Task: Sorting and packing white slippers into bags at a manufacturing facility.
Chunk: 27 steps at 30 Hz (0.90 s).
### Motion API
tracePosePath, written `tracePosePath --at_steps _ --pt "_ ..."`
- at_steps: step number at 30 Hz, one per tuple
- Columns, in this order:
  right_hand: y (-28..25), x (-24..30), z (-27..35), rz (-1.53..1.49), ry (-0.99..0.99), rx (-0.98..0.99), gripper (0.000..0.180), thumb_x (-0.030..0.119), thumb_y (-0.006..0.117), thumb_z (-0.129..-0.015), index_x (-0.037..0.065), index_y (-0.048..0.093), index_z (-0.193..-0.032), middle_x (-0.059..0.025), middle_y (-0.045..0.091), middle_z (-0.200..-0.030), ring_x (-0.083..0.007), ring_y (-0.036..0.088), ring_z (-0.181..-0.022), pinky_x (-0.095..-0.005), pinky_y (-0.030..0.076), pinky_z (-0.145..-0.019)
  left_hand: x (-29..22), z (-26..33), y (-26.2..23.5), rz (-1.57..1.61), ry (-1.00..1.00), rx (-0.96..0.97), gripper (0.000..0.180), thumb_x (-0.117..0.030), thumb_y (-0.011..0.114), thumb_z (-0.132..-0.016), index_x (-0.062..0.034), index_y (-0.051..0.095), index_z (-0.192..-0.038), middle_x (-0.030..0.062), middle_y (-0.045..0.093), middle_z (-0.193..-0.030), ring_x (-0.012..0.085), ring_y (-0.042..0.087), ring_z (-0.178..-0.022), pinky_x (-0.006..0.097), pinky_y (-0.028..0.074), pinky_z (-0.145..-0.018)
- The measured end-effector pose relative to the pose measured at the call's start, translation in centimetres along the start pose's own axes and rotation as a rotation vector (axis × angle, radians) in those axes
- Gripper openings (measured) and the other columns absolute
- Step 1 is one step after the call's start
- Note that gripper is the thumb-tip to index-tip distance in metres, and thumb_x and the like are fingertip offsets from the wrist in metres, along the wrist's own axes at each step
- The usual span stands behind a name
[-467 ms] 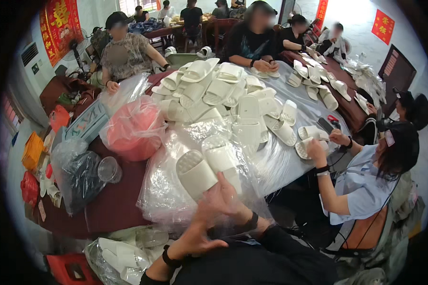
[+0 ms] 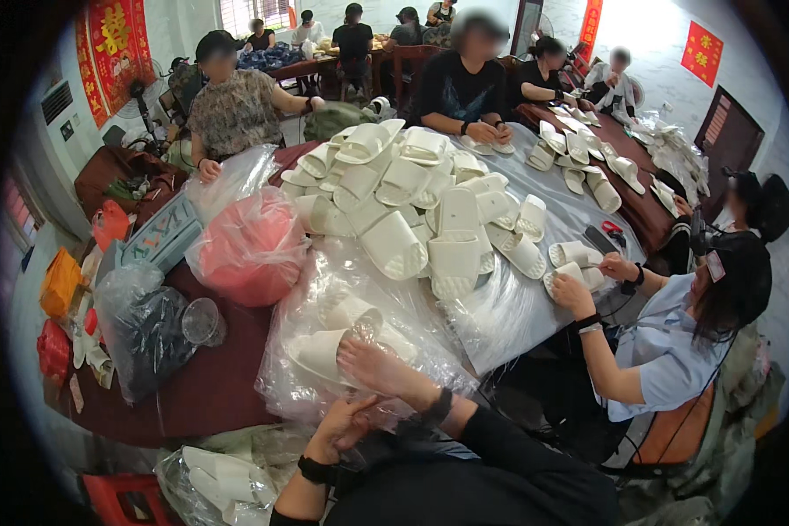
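Low in the middle, white slide slippers lie tilted on a stack of clear plastic bags. My right hand reaches over them from the right, fingers bent against the near slipper's edge; its grip is partly hidden. Another slipper shows just beyond, blurred and partly behind plastic film. Below and left of the right hand is my left hand, its fingers stretched toward the right wrist, with no slipper in it. A large heap of white slippers rises on the table ahead.
A red bundle in clear plastic stands left of the heap, near a grey-blue crate and a clear cup. Bagged slippers sit beside my left forearm. A co-worker at right handles slippers near red-handled scissors. Others sit around the tables.
My right hand has brought the slippers down from above the bags onto the stack, moving nearer and left. My left hand has lowered slightly. The far-left co-worker's arm has swung outward.
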State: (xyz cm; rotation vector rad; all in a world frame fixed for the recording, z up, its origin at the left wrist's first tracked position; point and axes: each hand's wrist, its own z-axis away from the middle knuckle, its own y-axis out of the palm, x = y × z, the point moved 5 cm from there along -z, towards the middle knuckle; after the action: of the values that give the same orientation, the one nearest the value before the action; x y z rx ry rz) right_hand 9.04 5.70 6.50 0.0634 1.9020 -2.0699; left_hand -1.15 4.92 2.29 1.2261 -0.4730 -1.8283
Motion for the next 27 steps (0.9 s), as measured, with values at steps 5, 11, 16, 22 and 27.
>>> tracePosePath --at_steps 5,11,16,22,27 --pt "-0.4 0.0 6.4 -0.631 0.128 -0.376 0.04 0.017 0.043 -0.095 0.002 0.04 -0.131 -0.0115 0.04 -0.136 -0.0259 0.034 -0.129 -0.0334 0.025 -0.108 -0.9 0.5 -0.9 0.056 -0.047 -0.162 0.024 -0.013 0.05 -0.089 0.0035 0.054 -0.106 0.0132 0.062 -0.098 0.0208 0.062 -0.078 0.03 0.053 -0.069" --pt "-1.2 -0.4 12.9 -1.408 0.377 -0.635 0.053 0.013 0.051 -0.09 0.002 0.03 -0.138 -0.0153 0.034 -0.142 -0.027 0.032 -0.131 -0.0353 0.023 -0.107 -1.3 0.3 0.4 0.431 0.029 -0.044 0.029 -0.018 0.05 -0.091 0.0026 0.051 -0.112 0.0135 0.061 -0.102 0.0176 0.059 -0.079 0.027 0.05 -0.07" --pt "-4.8 -0.2 12.8 -1.258 0.323 -0.681 0.06 0.014 0.057 -0.087 0.001 0.029 -0.139 -0.0178 0.034 -0.141 -0.0285 0.031 -0.132 -0.0362 0.023 -0.107 -2.0 2.4 4.9 0.291 -0.053 0.042 0.034 -0.023 0.051 -0.092 0.0007 0.05 -0.116 0.0129 0.06 -0.105 0.0191 0.06 -0.087 0.03 0.051 -0.074" --pt "-5.7 2.1 9.9 -1.373 0.294 -0.498 0.06 0.009 0.054 -0.086 -0.001 0.027 -0.139 -0.0209 0.033 -0.141 -0.0311 0.034 -0.13 -0.0365 0.028 -0.105 -2.7 3.2 4.4 -0.031 0.175 0.103 0.044 -0.017 0.049 -0.092 0.0004 0.038 -0.131 0.0103 0.047 -0.127 0.0197 0.052 -0.111 0.032 0.044 -0.095" --pt "-7.9 2.2 10.6 -1.278 0.081 -0.558 0.044 0.002 0.057 -0.082 0.0 0.047 -0.124 -0.0197 0.045 -0.132 -0.0353 0.047 -0.118 -0.0381 0.035 -0.1 -4.9 4.6 4.7 -0.267 0.457 0.152 0.04 -0.014 0.05 -0.089 0.0027 0.044 -0.125 0.0112 0.055 -0.117 0.0225 0.058 -0.102 0.036 0.047 -0.091"
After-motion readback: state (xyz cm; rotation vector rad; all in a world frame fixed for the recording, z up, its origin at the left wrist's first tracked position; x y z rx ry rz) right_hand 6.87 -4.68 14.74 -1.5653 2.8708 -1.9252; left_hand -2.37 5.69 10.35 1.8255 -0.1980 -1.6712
